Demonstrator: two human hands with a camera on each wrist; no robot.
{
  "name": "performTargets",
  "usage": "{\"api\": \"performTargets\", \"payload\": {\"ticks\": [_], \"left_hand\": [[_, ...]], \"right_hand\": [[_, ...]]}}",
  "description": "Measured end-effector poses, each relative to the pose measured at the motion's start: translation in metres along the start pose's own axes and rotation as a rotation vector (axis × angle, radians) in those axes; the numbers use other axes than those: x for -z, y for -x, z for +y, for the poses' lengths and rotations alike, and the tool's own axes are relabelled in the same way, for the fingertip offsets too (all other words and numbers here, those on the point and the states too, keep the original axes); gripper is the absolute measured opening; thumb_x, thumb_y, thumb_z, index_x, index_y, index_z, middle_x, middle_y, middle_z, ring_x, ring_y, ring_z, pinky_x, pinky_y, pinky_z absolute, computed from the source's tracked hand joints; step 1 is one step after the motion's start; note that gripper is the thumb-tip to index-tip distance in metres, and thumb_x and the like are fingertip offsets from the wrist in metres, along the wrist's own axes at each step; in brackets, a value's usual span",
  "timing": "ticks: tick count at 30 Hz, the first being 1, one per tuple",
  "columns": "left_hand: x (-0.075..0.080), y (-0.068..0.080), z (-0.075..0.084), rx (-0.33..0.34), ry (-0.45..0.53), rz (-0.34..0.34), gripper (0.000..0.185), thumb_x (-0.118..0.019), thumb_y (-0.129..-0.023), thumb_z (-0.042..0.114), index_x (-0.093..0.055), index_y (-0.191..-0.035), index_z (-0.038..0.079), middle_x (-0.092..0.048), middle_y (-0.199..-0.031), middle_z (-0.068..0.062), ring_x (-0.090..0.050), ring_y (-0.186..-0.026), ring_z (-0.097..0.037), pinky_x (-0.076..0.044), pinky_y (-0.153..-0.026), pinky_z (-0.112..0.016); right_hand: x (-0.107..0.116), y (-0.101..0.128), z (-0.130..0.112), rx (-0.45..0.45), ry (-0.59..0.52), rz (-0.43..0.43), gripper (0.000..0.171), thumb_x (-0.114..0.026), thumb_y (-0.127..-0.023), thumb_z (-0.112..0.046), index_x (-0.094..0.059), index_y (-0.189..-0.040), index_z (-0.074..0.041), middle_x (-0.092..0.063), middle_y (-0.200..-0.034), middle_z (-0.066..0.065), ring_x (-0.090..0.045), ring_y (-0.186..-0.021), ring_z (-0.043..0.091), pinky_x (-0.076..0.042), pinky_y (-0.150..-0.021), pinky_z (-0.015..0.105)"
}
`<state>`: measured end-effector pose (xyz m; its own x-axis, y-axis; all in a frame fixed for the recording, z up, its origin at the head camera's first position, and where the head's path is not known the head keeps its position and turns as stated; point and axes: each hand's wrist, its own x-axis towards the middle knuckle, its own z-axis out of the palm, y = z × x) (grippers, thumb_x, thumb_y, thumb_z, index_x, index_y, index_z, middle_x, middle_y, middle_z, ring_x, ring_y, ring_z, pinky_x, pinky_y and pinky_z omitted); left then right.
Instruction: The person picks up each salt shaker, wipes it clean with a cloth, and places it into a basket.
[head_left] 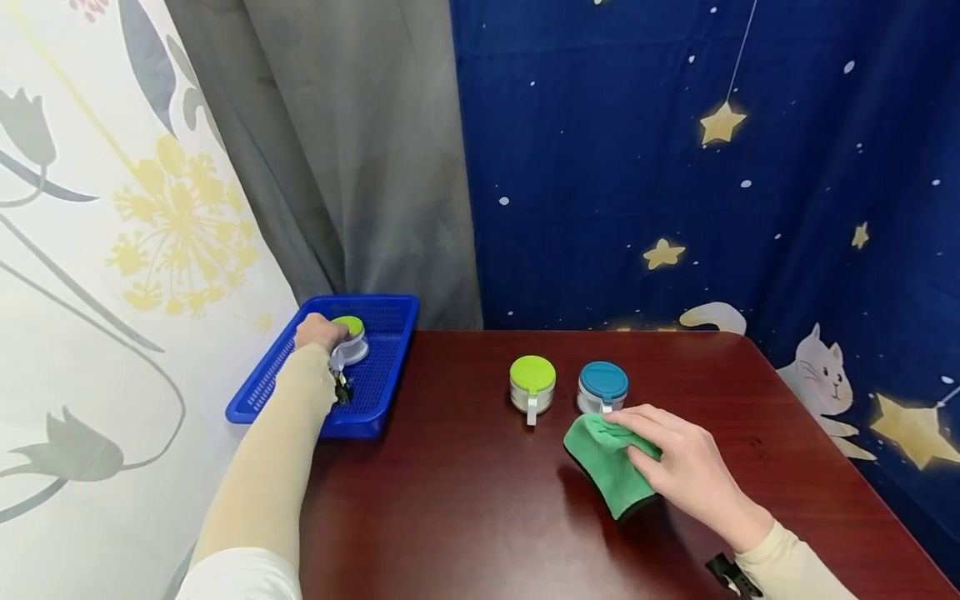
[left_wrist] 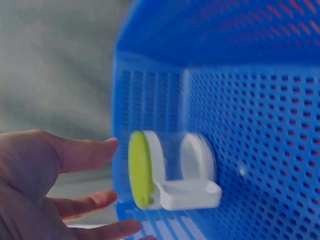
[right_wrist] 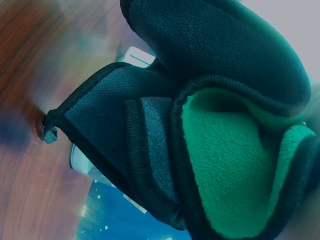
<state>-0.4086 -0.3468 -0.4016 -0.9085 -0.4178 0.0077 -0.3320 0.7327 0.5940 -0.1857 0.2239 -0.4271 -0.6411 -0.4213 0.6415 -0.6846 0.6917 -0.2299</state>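
My left hand (head_left: 318, 332) reaches into the far end of a blue plastic basket (head_left: 381, 367). In the left wrist view, its fingers are spread beside the green lid of a clear seasoning jar (left_wrist: 141, 170) with a white handle, with a gap between them and the lid. That jar stands on the basket's floor. My right hand (head_left: 693, 467) pinches a green cloth (head_left: 611, 471) over the table. The cloth hangs folded, its dark underside and black edging filling much of the right wrist view. Just beyond it is a blue-lidded jar (head_left: 603, 382), its handle partly covered.
A second green-lidded jar (head_left: 532, 377) stands left of the blue-lidded one, handle toward me. The dark red wooden table (head_left: 435, 517) carries the jars and basket. A grey curtain (head_left: 375, 150) and a starry blue curtain (head_left: 585, 167) hang behind; a floral-patterned sheet (head_left: 97, 333) borders the left.
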Motion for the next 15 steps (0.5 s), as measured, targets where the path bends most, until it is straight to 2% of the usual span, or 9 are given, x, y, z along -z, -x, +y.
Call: {"api": "performTargets", "payload": {"ticks": [3,7,12,15], "left_hand": [[0.000,0.003,0.006,-0.027,-0.009,0.002,0.038,-0.067,-0.078,0.031,-0.058,-0.098,0.000,-0.058,-0.099,-0.024,-0.054,-0.088,-0.039,-0.048,-0.072,-0.052],[0.001,0.014,0.016,-0.065,-0.019,0.023,0.033,-0.061,-0.079,0.030,-0.057,-0.094,0.001,-0.058,-0.097,-0.023,-0.054,-0.086,-0.040,-0.048,-0.067,-0.053],[0.001,0.037,0.036,-0.129,-0.022,0.056,0.037,-0.058,-0.084,0.029,-0.061,-0.105,-0.001,-0.060,-0.111,-0.029,-0.057,-0.100,-0.049,-0.049,-0.080,-0.062],[-0.004,0.051,0.048,-0.177,-0.005,0.070,0.040,-0.060,-0.089,0.033,-0.062,-0.111,0.000,-0.061,-0.116,-0.028,-0.057,-0.107,-0.050,-0.047,-0.087,-0.063]], "right_hand": [[0.000,0.001,0.000,-0.009,-0.008,-0.004,0.055,-0.076,-0.082,-0.008,-0.067,-0.131,-0.032,-0.064,-0.121,-0.017,-0.057,-0.089,-0.002,-0.042,-0.063,0.013],[0.001,0.000,-0.001,-0.022,-0.018,-0.004,0.056,-0.076,-0.082,-0.007,-0.067,-0.131,-0.032,-0.063,-0.121,-0.017,-0.058,-0.090,-0.001,-0.042,-0.063,0.013],[0.003,-0.001,-0.001,-0.043,-0.018,-0.002,0.054,-0.076,-0.082,-0.007,-0.068,-0.130,-0.030,-0.063,-0.122,-0.017,-0.059,-0.093,-0.001,-0.043,-0.065,0.013],[0.003,-0.001,-0.001,-0.055,-0.018,-0.002,0.054,-0.076,-0.082,-0.007,-0.068,-0.130,-0.030,-0.064,-0.122,-0.017,-0.060,-0.095,-0.001,-0.045,-0.067,0.013]]}}
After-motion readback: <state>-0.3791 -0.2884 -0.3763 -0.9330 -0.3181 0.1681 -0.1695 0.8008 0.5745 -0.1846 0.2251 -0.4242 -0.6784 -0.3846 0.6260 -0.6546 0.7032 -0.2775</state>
